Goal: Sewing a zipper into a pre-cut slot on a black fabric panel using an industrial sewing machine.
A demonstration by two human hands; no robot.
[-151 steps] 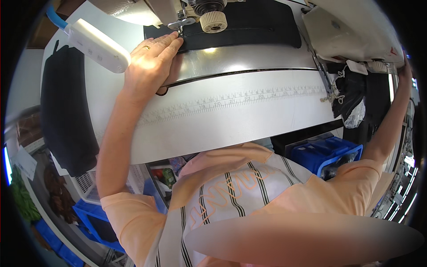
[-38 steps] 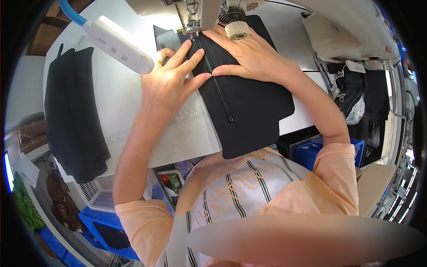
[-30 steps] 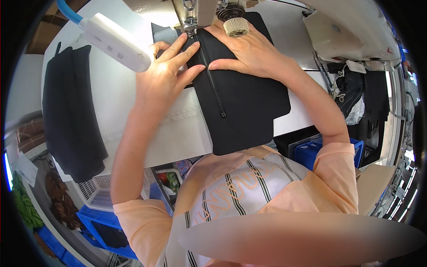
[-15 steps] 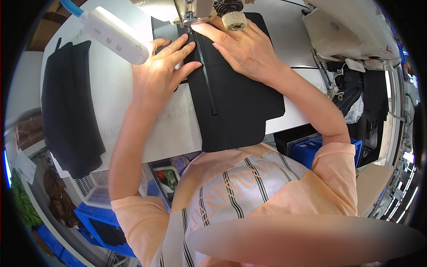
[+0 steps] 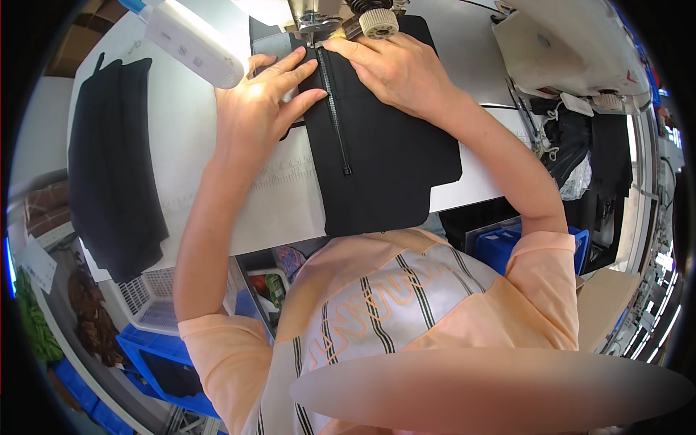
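A black fabric panel lies flat on the white sewing table, with a metal-toothed zipper running down its left part. The top of the zipper is under the presser foot of a sewing machine. My left hand rests with fingers spread at the panel's left edge, fingertips on the cloth just left of the zipper. To the right of the presser foot, my right hand lies on the panel, its index finger stretched toward the foot and the other fingers partly curled and hidden.
Folded black fabric pieces lie at the table's left. A white lamp hangs over the table near my left hand. The machine's white body stands at the right, with tweezers or scissors nearby. Below are a white basket and blue crates.
The panel and zipper have slid slightly away from me, toward the presser foot. Both hands keep nearly the same places on the cloth, my right fingers shifted a little.
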